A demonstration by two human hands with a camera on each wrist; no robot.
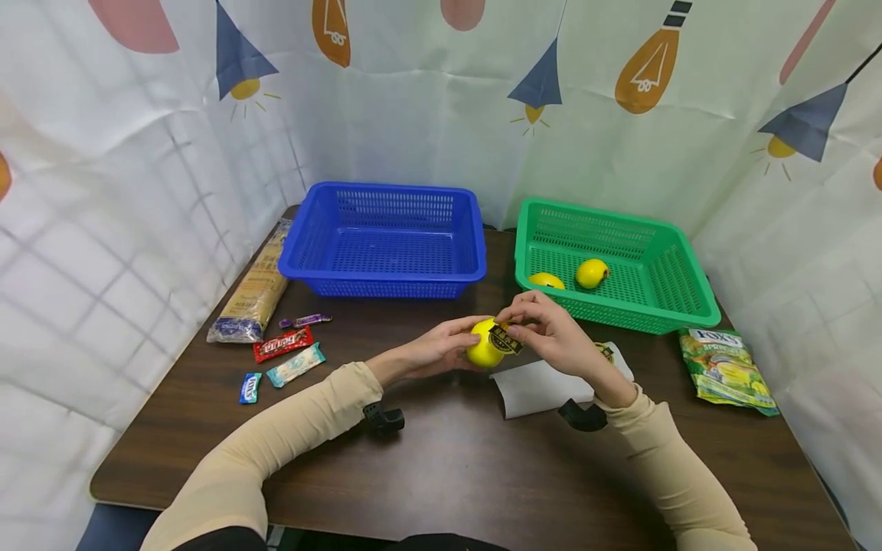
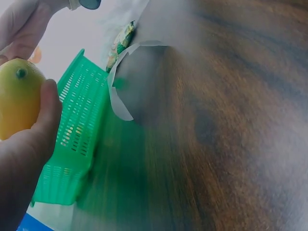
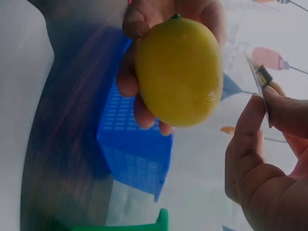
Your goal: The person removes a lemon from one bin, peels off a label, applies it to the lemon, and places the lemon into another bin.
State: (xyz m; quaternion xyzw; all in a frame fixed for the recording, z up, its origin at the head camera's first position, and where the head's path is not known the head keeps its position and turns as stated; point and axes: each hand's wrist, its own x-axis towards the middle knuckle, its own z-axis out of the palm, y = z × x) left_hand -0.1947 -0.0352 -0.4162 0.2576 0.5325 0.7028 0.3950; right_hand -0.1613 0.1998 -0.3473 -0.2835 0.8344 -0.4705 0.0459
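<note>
Here the left hand (image 1: 430, 353) curls its fingers round a yellow lemon (image 1: 485, 346), holding it above the brown table (image 1: 448, 467) in front of the green basket (image 1: 678, 295). The right hand (image 1: 554, 337) pinches a small dark sticker (image 1: 505, 339) between thumb and fingertips, just beside the lemon.
</note>
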